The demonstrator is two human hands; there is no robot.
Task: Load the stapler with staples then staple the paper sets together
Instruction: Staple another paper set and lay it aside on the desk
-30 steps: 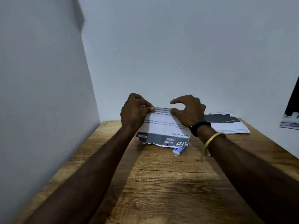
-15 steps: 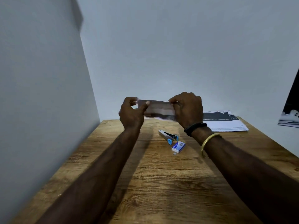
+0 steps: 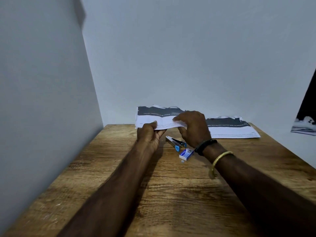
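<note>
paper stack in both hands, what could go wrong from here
1. The paper set is held off the table by the left hand and right hand; sheets could slip out of alignment.
2. The stapler and staple box lie just beneath; lowering the paper could cover or knock them.

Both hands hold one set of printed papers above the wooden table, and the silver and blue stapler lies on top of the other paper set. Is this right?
Not quite. The head view shows the silver and blue stapler lying on the bare wooden table, not on the other paper set. Both hands, left and right, do hold one set of printed papers.

stapler (image 3: 174, 142) part-hidden by right hand (image 3: 193, 128), print unreadable
</note>
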